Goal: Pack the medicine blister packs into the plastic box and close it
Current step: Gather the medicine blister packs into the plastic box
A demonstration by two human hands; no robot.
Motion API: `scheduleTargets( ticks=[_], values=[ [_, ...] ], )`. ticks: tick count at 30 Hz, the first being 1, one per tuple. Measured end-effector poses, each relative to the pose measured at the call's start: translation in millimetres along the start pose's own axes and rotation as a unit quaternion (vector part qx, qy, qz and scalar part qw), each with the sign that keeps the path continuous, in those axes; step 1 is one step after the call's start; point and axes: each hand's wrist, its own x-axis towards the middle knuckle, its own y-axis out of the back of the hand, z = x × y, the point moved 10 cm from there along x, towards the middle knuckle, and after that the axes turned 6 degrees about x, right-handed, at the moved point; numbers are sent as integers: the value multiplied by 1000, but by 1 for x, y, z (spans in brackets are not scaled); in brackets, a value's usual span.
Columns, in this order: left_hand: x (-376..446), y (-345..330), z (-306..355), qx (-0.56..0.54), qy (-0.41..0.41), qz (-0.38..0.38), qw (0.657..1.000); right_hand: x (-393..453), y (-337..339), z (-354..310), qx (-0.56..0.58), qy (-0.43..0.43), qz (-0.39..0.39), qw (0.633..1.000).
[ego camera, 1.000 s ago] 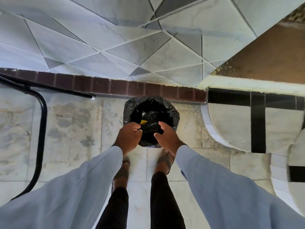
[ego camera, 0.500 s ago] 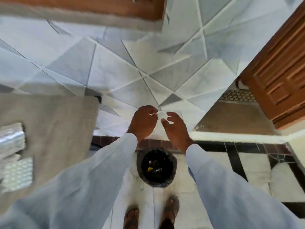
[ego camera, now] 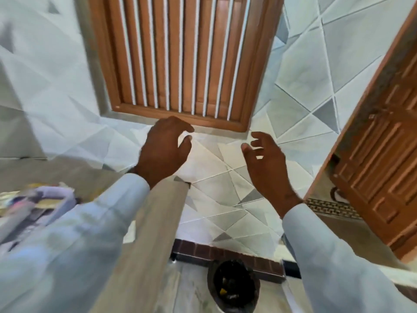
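Pale blue sleeves, both arms raised mid-frame. Left hand (ego camera: pixel 165 150) fingers loosely curled and apart, gripping nothing. Right hand (ego camera: pixel 267 164) fingers spread, also empty. Hands well apart from each other, both in front of a tiled wall (ego camera: pixel 300 82). Brown louvred wooden shutter (ego camera: pixel 180 57) fills the upper centre; wooden door (ego camera: pixel 383 159) at the right edge. Beige counter (ego camera: pixel 153 222) runs down the lower left, partly under the left sleeve. At the left edge on it: a blurred heap of colourful items (ego camera: pixel 33 211), purple and yellow tones, too smeared to say whether these are the blister packs or the plastic box. Bin with black liner (ego camera: pixel 233 286) on the floor at bottom centre, below a dark brick-pattern skirting strip (ego camera: pixel 225 250).
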Motion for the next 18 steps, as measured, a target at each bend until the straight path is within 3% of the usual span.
scheduleTargets(
  ticks=[7, 12, 18],
  values=[
    [-55, 140, -17, 6, 14, 13, 1000, -69, -34, -130, 29, 30, -41, 998],
    [-104, 219, -90, -100, 156, 29, 982, -114, -80, -212, 70, 44, -85, 993],
    [-156, 305, -186, -117, 213, 25, 970, -159, -161, -285, 74, 34, -99, 992]
  ],
)
